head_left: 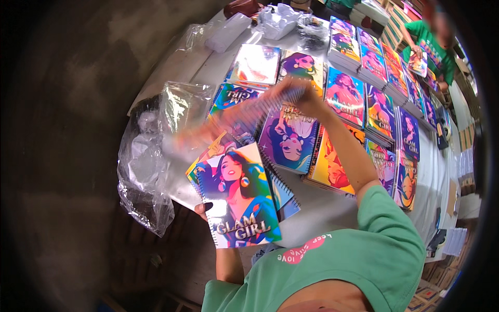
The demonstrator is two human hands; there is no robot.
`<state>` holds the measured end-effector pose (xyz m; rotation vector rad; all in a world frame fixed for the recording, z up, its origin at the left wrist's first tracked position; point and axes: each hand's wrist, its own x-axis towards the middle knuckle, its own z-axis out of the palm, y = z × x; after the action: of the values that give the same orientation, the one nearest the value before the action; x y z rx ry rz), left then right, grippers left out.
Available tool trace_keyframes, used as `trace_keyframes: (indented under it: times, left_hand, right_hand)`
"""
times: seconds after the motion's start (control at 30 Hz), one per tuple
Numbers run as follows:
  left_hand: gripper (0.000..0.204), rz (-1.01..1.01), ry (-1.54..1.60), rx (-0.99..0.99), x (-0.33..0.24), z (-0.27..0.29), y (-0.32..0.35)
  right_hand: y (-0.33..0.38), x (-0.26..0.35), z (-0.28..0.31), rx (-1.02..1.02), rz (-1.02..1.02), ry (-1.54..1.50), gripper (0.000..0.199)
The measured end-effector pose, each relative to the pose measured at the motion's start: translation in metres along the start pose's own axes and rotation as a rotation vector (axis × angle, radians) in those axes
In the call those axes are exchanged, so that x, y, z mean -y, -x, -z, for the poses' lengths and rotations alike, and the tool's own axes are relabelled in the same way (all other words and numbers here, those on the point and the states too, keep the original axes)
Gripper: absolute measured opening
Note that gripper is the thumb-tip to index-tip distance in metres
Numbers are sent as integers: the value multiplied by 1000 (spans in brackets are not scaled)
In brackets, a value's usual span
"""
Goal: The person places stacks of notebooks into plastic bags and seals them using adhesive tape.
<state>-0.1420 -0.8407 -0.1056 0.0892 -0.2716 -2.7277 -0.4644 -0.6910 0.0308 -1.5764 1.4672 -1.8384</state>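
My left hand (204, 209) holds a small stack of spiral-bound notebooks (240, 197) by the lower left edge; the top cover shows a colourful drawn woman. My right hand (301, 96) is raised over the table and grips another spiral notebook (234, 120), which is blurred and tilted down to the left. Below it lie more notebooks with bright covers (288, 138) on the white table (317, 208).
Rows and stacks of similar notebooks (382, 112) cover the table toward the right. Crumpled clear plastic wrap (148, 166) hangs off the left edge. White bags (278, 21) sit at the far end. Another person in a green shirt (431, 47) handles notebooks at the far right.
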Motion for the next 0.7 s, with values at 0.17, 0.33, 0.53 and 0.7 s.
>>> trace_keyframes:
  times: [0.17, 0.33, 0.53, 0.7]
  left_hand:
    - [92, 150, 45, 23, 37, 2, -4]
    - [92, 259, 69, 15, 59, 4, 3]
    - [91, 228, 64, 15, 61, 7, 4]
    - [91, 275, 70, 80, 78, -5, -28]
  right_hand:
    - [21, 0, -15, 418, -27, 402, 37]
    - [78, -91, 83, -176, -418, 1563, 58]
    - [61, 6, 24, -351, 186, 1418, 22]
    - [130, 130, -98, 159, 161, 1209, 31]
